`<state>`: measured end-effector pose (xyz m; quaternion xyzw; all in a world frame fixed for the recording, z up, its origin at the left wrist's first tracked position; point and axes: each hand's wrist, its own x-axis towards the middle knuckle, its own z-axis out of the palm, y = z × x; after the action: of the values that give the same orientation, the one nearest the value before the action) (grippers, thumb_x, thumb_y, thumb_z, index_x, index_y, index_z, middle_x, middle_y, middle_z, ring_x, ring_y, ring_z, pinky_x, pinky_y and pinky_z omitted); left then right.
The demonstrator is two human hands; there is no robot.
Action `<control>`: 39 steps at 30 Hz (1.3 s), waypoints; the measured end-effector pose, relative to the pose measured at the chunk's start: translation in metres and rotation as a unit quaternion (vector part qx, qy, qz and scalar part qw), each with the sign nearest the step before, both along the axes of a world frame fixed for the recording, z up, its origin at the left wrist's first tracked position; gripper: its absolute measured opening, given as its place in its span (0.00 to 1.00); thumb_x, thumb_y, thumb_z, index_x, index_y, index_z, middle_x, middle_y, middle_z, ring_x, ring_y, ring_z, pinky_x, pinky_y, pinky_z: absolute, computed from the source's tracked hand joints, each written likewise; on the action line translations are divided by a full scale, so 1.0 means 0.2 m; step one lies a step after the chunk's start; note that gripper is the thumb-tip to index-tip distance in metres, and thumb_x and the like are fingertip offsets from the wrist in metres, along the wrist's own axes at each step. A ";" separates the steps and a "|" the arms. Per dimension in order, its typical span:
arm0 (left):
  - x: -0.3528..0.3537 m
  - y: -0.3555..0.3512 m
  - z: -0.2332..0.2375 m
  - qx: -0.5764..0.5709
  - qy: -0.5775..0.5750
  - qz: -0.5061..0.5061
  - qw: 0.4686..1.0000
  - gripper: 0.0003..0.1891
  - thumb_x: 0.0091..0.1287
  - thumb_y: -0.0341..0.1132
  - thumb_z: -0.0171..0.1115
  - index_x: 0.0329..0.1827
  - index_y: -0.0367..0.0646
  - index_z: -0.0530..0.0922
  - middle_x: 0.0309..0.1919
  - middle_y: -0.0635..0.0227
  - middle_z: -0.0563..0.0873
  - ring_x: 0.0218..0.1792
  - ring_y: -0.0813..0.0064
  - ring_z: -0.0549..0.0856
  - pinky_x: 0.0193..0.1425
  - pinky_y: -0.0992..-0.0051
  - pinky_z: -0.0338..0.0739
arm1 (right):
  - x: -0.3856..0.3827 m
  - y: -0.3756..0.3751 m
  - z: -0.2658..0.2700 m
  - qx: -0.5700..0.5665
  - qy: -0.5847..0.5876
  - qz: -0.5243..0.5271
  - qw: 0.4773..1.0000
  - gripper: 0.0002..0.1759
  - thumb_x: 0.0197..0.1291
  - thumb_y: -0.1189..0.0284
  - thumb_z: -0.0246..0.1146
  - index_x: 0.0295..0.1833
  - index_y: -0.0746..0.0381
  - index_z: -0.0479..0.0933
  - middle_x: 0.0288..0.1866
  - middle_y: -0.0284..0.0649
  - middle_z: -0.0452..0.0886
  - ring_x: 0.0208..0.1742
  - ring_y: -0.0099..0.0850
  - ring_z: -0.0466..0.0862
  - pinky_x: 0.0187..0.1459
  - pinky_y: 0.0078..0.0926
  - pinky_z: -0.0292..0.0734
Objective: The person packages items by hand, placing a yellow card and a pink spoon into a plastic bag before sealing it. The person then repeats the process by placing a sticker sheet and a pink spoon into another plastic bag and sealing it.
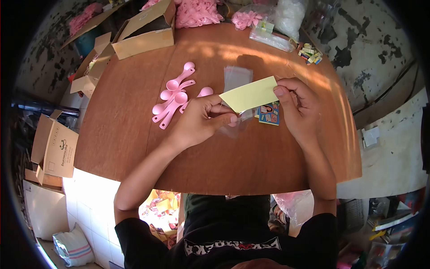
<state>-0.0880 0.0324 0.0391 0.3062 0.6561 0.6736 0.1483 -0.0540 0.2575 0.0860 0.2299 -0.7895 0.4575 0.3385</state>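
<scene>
My right hand [298, 105] pinches the right end of a pale yellow card [251, 94] between thumb and fingers, holding it tilted above the table. Close to the card's lower left corner, my left hand [206, 117] is closed on a clear plastic bag [235, 127], seen faintly below the card. Under the card lies a small stack of blue printed cards [269, 115]. Flat clear bags [238, 77] are stacked just behind. Several pink measuring spoons [172, 101] lie in a loose pile left of my left hand, which partly hides some of them.
The brown wooden table [121, 134] has a curved edge. At its back stand an open cardboard box [145, 33], a heap of pink items [197, 13] and bagged plastic [273, 40]. Small yellow packets [310, 54] sit back right. Another carton [53, 145] stands left of the table.
</scene>
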 end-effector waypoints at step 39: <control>-0.05 -0.02 -0.05 0.110 0.012 0.098 0.989 0.21 0.65 0.19 0.61 0.62 0.32 0.71 0.43 0.60 0.88 0.47 0.78 0.86 0.52 0.79 0.80 | -0.02 -0.06 -0.02 -0.194 -0.181 0.067 0.962 0.10 0.69 0.70 0.62 0.45 0.67 0.79 0.38 0.30 0.82 0.41 0.15 0.79 0.44 0.15 0.74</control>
<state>-0.0974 0.0283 0.0292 0.2631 0.6066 0.7492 0.0386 -0.0582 0.2456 0.0818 0.1260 -0.7161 0.6577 0.1969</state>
